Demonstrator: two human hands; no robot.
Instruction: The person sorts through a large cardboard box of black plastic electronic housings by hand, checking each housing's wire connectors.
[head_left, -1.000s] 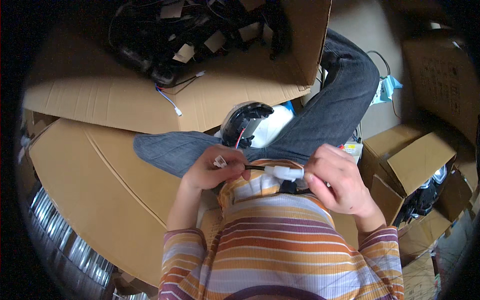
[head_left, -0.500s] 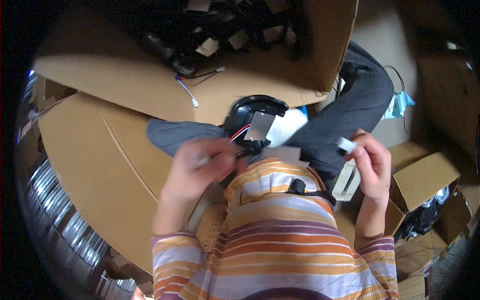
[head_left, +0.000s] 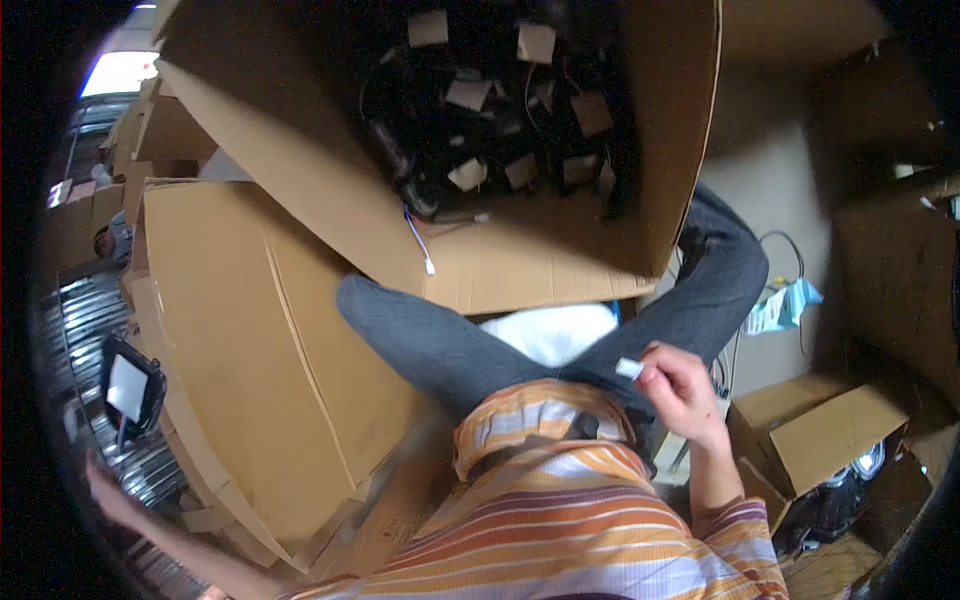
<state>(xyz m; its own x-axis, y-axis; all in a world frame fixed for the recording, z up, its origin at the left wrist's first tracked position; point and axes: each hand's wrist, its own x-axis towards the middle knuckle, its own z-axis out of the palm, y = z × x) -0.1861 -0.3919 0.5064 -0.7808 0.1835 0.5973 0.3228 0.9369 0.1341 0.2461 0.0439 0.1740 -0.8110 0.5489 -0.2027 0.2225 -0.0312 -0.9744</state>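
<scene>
My right hand (head_left: 682, 388) is over my right thigh, its thumb and finger pinched on a small white block-shaped piece (head_left: 629, 369). Far out at the left rim, my left arm is stretched sideways. My left hand (head_left: 112, 492) is smeared and dim there, so its fingers do not read clearly. Just beyond it is a black curved part (head_left: 132, 388) with a pale rectangular patch, over shiny metal rollers (head_left: 75, 310). I cannot tell whether the hand touches that part.
Ahead, a large open cardboard box (head_left: 540, 285) holds several black parts with tan tags and thin wires. A big cardboard sheet (head_left: 240, 350) lies left of my legs. White material (head_left: 550, 335) sits between my legs. At right are a blue-white packet (head_left: 785, 308) and an open carton (head_left: 845, 440).
The black part has left my lap; a similar one now shows at the far left. My left hand swung out left. My right hand moved inward and lower, keeping the white piece. The view shifted.
</scene>
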